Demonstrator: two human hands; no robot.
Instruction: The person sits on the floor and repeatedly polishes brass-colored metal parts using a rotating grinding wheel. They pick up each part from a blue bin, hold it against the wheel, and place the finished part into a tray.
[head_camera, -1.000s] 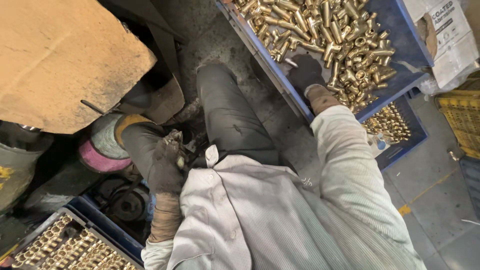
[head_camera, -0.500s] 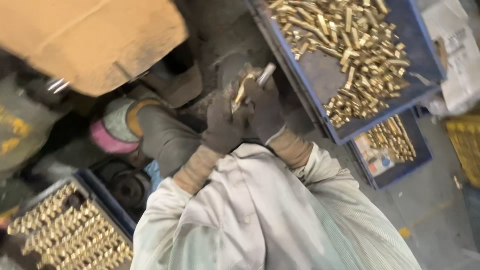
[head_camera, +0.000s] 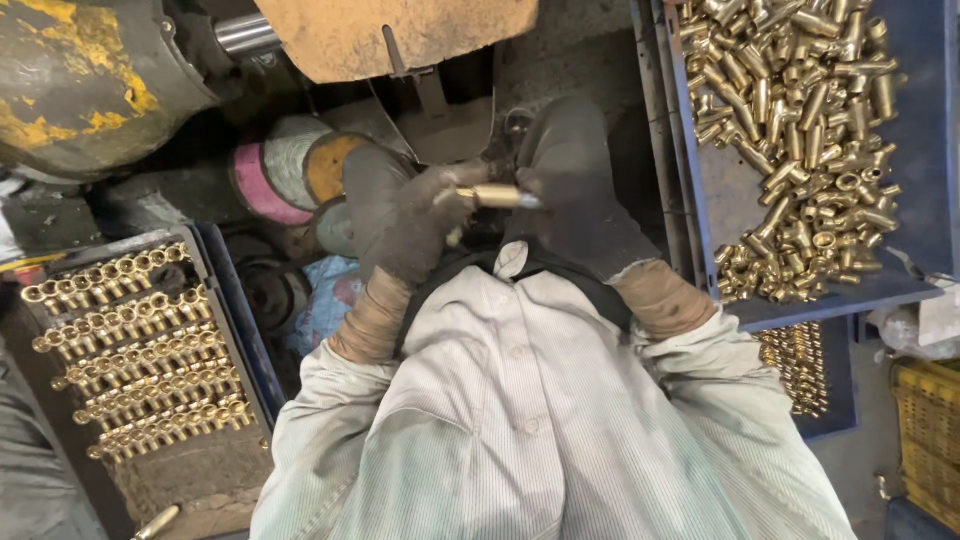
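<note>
Both my hands wear dark grimy gloves and meet in front of my chest. My left hand (head_camera: 405, 215) and my right hand (head_camera: 575, 185) together hold a small brass fitting (head_camera: 495, 196), which lies level between them with a metal pin sticking out toward the right. A blue tray (head_camera: 720, 180) at the upper right holds several loose brass fittings (head_camera: 810, 130). At the lower left a tray (head_camera: 215, 330) carries brass fittings (head_camera: 130, 350) set in neat rows.
A machine with a brown guard (head_camera: 400, 35) and a yellow-stained housing (head_camera: 90, 80) stands ahead. A pink-and-white buffing wheel (head_camera: 270, 170) sits beside my left hand. A second blue tray (head_camera: 835, 400) with fittings lies under the right one. A yellow crate (head_camera: 925, 430) is at far right.
My right hand has left the loose fittings in the right tray and joined my left hand in front of my chest. Both now hold one fitting closer to the machine.
</note>
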